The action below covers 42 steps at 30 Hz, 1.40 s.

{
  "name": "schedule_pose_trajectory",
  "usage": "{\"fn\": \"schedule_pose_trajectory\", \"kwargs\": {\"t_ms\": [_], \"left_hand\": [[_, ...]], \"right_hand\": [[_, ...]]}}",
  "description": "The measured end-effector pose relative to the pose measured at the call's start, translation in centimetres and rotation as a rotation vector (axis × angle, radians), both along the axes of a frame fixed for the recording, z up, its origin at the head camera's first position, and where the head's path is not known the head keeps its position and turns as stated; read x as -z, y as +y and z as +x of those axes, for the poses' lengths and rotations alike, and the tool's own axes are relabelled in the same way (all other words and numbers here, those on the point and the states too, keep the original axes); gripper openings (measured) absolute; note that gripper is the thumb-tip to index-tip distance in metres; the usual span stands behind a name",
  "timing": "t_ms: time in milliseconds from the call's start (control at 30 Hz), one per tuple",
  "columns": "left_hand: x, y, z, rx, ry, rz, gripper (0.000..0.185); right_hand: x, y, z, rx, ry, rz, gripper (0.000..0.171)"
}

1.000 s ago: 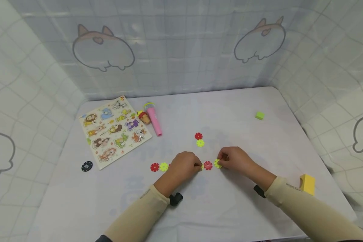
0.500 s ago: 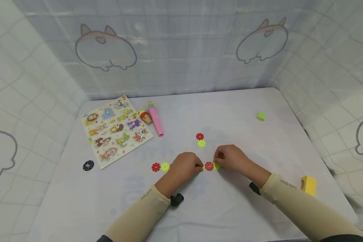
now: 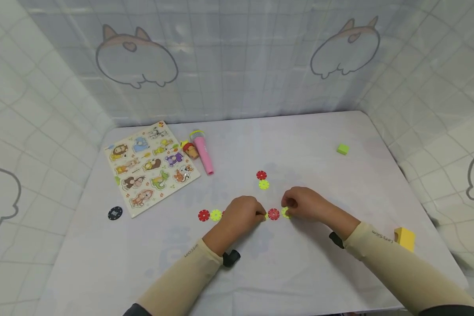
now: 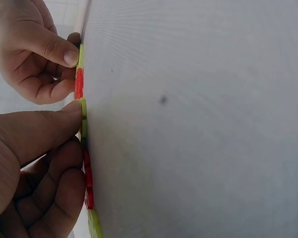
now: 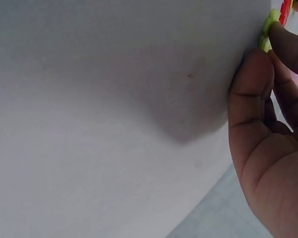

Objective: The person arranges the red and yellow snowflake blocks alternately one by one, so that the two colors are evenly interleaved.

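A row of notched snowflake discs in red and yellow runs across the table, with a red disc and a yellow disc at its left end. My left hand covers the middle of that row and pinches a yellow disc between thumb and finger. Just right of it lies a red disc. At the row's right end my right hand pinches another yellow disc, a narrow gap from the red one in the head view. Part of the row is hidden under my left hand.
Farther back lie a red disc and a yellow disc, edge to edge. At left are an animal puzzle board, a small toy figure, a pink microphone and a black chip. A green block and yellow block lie right.
My right hand moved its yellow disc left against the red disc, then a little back to the right. My left hand stays at its yellow disc.
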State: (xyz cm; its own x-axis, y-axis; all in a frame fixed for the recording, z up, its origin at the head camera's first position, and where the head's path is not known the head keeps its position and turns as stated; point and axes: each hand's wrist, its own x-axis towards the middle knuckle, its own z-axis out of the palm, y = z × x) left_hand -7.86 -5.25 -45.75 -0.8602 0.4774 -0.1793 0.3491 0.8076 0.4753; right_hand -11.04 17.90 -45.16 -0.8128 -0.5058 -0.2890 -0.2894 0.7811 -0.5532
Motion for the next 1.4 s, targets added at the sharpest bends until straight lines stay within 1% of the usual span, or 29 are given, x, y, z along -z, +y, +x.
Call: {"fn": "schedule_pose_trajectory", "kwargs": {"t_ms": [200,300,400,500,667,767,900,967,1033,1100,1200,1300,1400], "left_hand": [[-0.1,-0.1,0.1,0.01,0.019,0.009,0.011],[-0.1,-0.2,0.1,0.023,0.035,0.02,0.01],[0.0,-0.2,0.2,0.031,0.046,0.029,0.009],[0.2,-0.3,0.2,0.038,0.063,0.033,0.009],[-0.1,0.4,0.3,0.105,0.112,0.029,0.006],[-0.5,1.4,0.4,0.14,0.119,0.016,0.006],[-0.7,2.5,0.5,0.179,0.137,-0.023,0.005],[-0.5,2.9,0.5,0.201,0.151,-0.04,0.006],[-0.1,3.1,0.3,0.217,0.172,-0.051,0.011],[0.2,3.3,0.2,0.223,0.185,-0.058,0.014],[0.4,3.4,0.1,0.222,0.2,-0.061,0.014],[0.5,3.4,0.1,0.22,0.199,-0.057,0.013],[0.5,3.3,0.1,0.218,0.197,-0.047,0.011]], "right_hand": [[-0.2,0.3,-0.3,-0.013,0.006,-0.017,0.013],[-0.3,0.4,-0.9,-0.007,0.025,-0.023,0.01],[-0.5,0.0,-2.0,0.018,0.034,-0.032,0.006],[-0.7,-1.1,-3.6,0.046,0.037,-0.051,0.009],[-0.7,-3.2,-6.2,0.046,0.085,-0.048,0.02],[-0.7,-4.3,-7.1,0.04,0.104,-0.024,0.025],[-0.6,-5.6,-7.7,0.041,0.105,0.012,0.03],[-0.3,-6.0,-8.0,0.039,0.105,0.03,0.029],[-0.1,-6.3,-8.2,0.038,0.106,0.049,0.026],[-0.1,-6.6,-8.4,0.036,0.108,0.068,0.022],[-0.4,-6.8,-8.5,0.031,0.09,0.101,0.021],[-0.8,-7.1,-8.7,0.026,0.053,0.131,0.023],[-1.0,-7.2,-9.0,0.036,0.011,0.132,0.022]]}}
